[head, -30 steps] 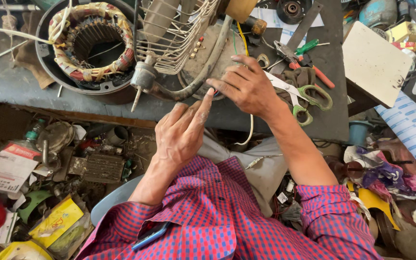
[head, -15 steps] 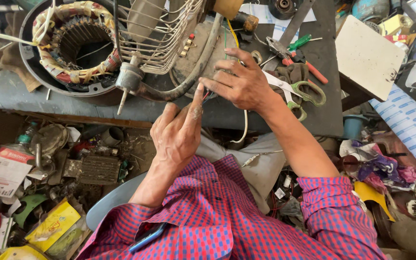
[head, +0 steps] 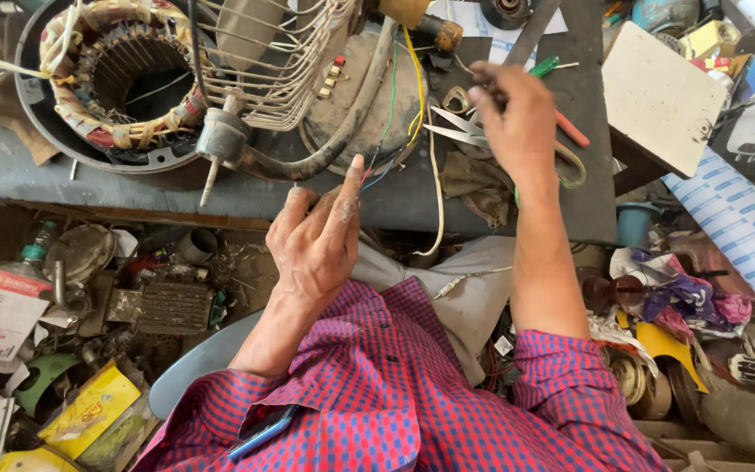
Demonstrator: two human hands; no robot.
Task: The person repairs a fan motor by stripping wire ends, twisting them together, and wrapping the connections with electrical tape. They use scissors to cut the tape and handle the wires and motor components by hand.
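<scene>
1. Head view: the left hand [head: 316, 240] is raised over the near edge of the dark workbench [head: 587, 175], its fingers loosely together and the forefinger extended. The forefinger tip pinches or touches a bundle of thin coloured wires [head: 386, 149]; the contact itself is too small to make out.
2. The wires run up to a round grey motor housing [head: 369, 96], half covered by a wire fan guard [head: 281, 61] whose top is cut off by the frame.
3. The right hand [head: 513, 109] reaches further over the bench with its fingers curled down near a pair of scissors [head: 456, 131]. Whether it grips anything cannot be told, as the fingertips are hidden behind the hand.
4. A green-handled screwdriver [head: 545, 65] and an orange-handled tool [head: 572, 131] lie just beside that hand, partly covered by it.
5. At the left, a wound stator [head: 115, 74] sits in a dark ring, cropped at the top.
6. Below the bench the floor clutter is blurred. A phone [head: 264, 430] pokes from the checked shirt's pocket.
</scene>
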